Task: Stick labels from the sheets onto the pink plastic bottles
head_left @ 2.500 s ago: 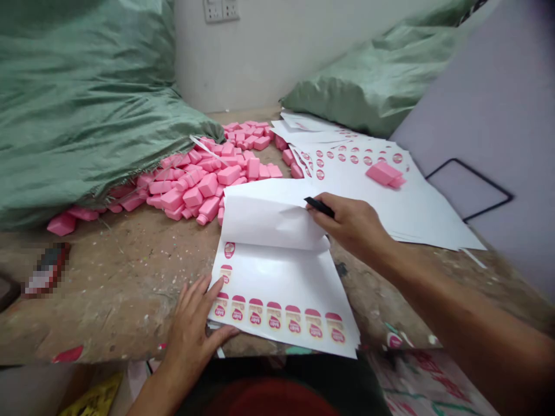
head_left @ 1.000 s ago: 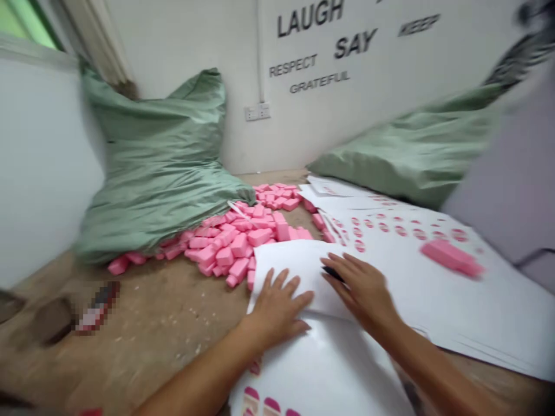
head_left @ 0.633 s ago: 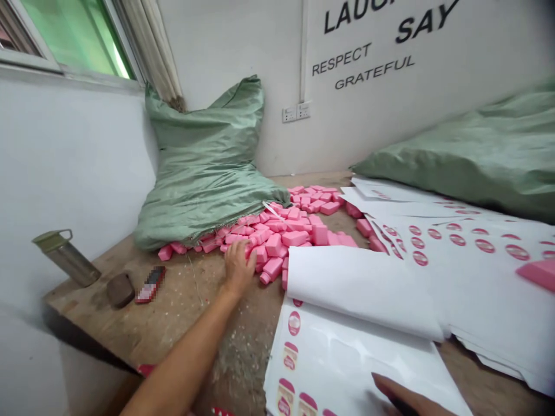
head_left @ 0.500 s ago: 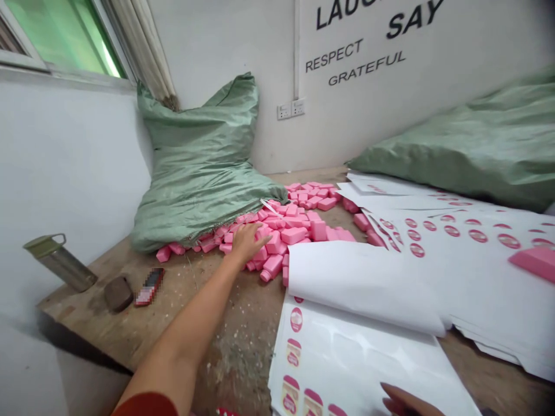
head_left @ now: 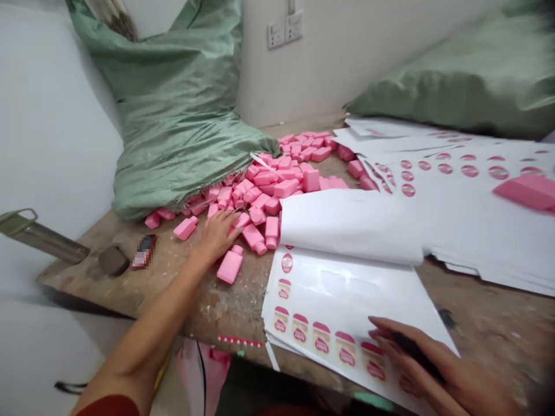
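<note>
My left hand (head_left: 219, 234) reaches into the near edge of a heap of small pink bottles (head_left: 286, 188), palm down with fingers stretched over them; it does not plainly grip any. A single pink bottle (head_left: 230, 264) lies just in front of it, cap end pointing away. Over the right part of a sticker sheet (head_left: 338, 283) hangs my right hand (head_left: 437, 361), its fingers extended. A dark strip shows between those fingers; whether it is an object or shadow I cannot make out. Labels in pink and cream line the sheet's left and near edges, and its far part is curled over.
A green sack (head_left: 182, 121) leans behind the bottles; another sack (head_left: 455, 86) lies at back right. More label sheets (head_left: 468, 214) spread on the right, with a large pink bottle (head_left: 529, 193) on top. A flask (head_left: 56, 240), brown object (head_left: 113, 260) and phone (head_left: 144, 251) stand left.
The view has tipped downward. My left hand has drawn back toward the heap's near edge, and loose bottles now lie around it. My right hand has come further into view over the sheet.
</note>
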Demonstrator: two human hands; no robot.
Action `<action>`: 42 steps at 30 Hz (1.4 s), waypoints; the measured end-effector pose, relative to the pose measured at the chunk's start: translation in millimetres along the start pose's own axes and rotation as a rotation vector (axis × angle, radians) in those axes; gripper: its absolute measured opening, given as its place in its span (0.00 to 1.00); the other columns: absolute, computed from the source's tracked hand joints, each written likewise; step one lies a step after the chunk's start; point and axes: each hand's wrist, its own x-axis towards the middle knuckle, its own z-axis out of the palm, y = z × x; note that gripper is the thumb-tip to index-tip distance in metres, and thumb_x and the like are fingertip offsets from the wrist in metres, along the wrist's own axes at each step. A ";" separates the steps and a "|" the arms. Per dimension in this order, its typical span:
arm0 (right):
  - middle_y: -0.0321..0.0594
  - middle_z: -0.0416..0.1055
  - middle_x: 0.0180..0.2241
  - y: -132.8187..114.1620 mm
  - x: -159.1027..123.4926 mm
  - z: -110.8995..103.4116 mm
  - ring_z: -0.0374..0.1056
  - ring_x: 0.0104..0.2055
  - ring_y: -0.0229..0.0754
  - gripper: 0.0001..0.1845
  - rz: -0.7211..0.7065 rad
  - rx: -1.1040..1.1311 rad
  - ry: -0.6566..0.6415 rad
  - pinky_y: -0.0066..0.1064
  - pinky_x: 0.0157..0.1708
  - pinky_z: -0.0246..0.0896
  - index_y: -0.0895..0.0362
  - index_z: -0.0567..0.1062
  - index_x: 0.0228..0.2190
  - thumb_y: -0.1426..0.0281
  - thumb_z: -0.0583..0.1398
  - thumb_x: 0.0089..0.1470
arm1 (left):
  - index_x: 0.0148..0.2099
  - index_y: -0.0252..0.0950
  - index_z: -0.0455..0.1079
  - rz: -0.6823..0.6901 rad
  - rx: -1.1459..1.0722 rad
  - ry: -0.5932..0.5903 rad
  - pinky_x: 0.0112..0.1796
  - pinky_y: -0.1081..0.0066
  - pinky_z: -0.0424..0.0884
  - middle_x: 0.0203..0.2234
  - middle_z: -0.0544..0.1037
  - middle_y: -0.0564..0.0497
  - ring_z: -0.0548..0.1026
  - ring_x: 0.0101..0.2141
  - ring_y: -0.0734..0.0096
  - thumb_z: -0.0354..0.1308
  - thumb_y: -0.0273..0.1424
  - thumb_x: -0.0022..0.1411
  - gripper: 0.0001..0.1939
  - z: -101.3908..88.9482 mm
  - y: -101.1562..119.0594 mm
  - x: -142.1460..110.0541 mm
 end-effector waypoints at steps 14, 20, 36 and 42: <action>0.43 0.78 0.37 -74.4 12.7 -18.8 0.76 0.36 0.51 0.21 0.155 0.019 -0.086 0.39 0.32 0.71 0.51 0.75 0.46 0.53 0.55 0.58 | 0.60 0.39 0.62 -0.109 -0.185 -0.141 0.51 0.49 0.66 0.51 0.72 0.42 0.70 0.53 0.49 0.55 0.38 0.62 0.25 6.2 46.4 -111.0; 0.40 0.77 0.34 -95.6 16.9 -22.8 0.74 0.33 0.46 0.17 0.192 0.116 -0.154 0.34 0.30 0.68 0.52 0.74 0.42 0.57 0.51 0.62 | 0.59 0.43 0.55 -0.559 -1.405 -0.135 0.40 0.65 0.73 0.47 0.74 0.47 0.75 0.43 0.63 0.62 0.41 0.54 0.33 -1.1 88.2 -109.6; 0.35 0.78 0.35 -101.9 24.1 -17.5 0.74 0.35 0.41 0.13 0.213 0.487 -0.198 0.26 0.31 0.69 0.50 0.74 0.43 0.63 0.62 0.55 | 0.50 0.41 0.72 -0.422 -1.621 -0.648 0.39 0.72 0.69 0.38 0.77 0.51 0.73 0.37 0.68 0.72 0.32 0.46 0.26 7.2 156.8 -130.1; 0.37 0.77 0.33 -87.8 16.8 -13.2 0.73 0.33 0.43 0.13 0.234 0.329 -0.132 0.31 0.31 0.68 0.52 0.76 0.41 0.59 0.60 0.57 | 0.44 0.38 0.69 -0.540 -1.740 -0.113 0.40 0.73 0.69 0.37 0.77 0.52 0.73 0.36 0.72 0.69 0.35 0.50 0.20 36.2 141.0 -109.6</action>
